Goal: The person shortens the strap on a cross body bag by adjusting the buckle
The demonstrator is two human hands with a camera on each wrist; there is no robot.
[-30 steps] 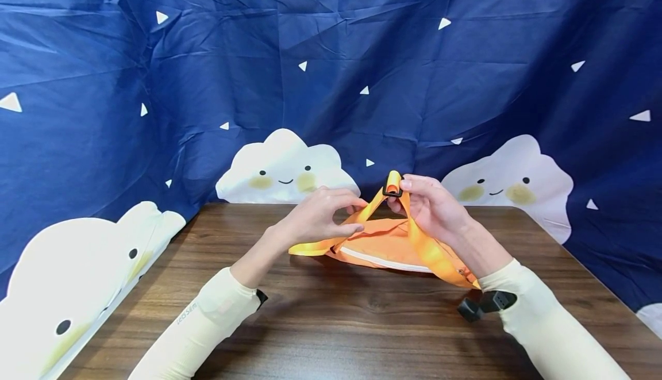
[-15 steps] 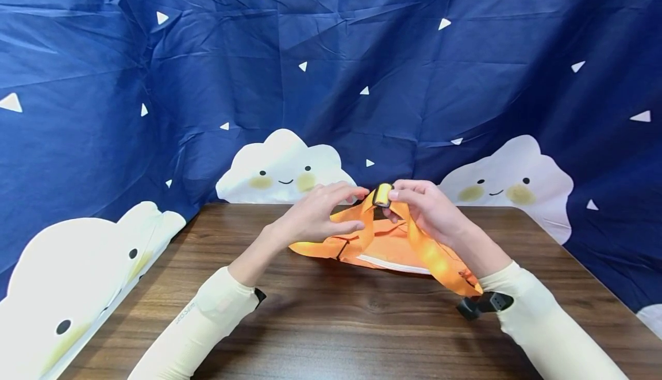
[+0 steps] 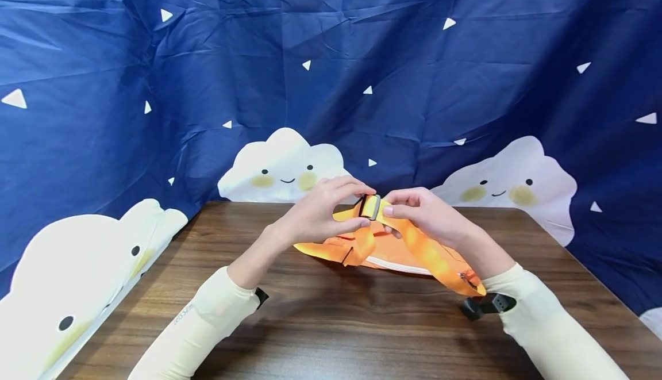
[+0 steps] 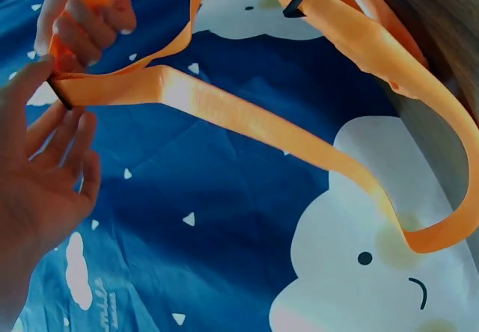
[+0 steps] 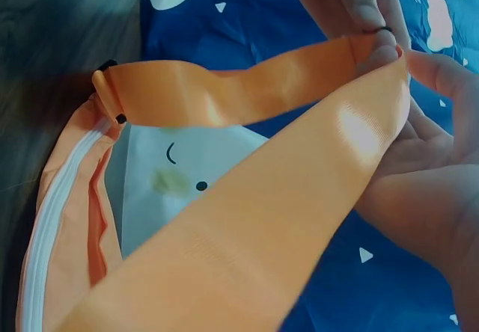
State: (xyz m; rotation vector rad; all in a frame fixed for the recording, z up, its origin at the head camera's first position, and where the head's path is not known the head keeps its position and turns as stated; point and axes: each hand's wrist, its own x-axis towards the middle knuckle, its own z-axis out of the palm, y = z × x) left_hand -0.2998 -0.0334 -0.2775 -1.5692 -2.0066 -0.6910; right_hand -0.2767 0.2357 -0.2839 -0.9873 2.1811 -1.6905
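Observation:
An orange waist bag (image 3: 390, 246) with a white zipper (image 3: 399, 266) lies on the table, its wide orange strap (image 3: 431, 253) raised in a loop. My left hand (image 3: 318, 210) pinches a black slider buckle (image 3: 377, 207) on that strap between thumb and fingertips. Just to the right, my right hand (image 3: 434, 216) pinches the strap between thumb and fingers. In the left wrist view the buckle (image 4: 60, 93) sits at the left fingertips, and strap trails away from it to the right. A second black fitting (image 5: 110, 93) joins strap and bag in the right wrist view.
The dark wood-grain table (image 3: 331, 322) ends at a blue curtain (image 3: 331, 81) printed with white clouds and triangles. Black wrist devices, one of them a camera mount (image 3: 486, 305), sit at the cuffs of both pale sleeves (image 3: 553, 322).
The right hand has brought the buckle left and down into the left fingertips, then shifted its pinch to the strap beside it. The left hand has barely moved, closing on the buckle.

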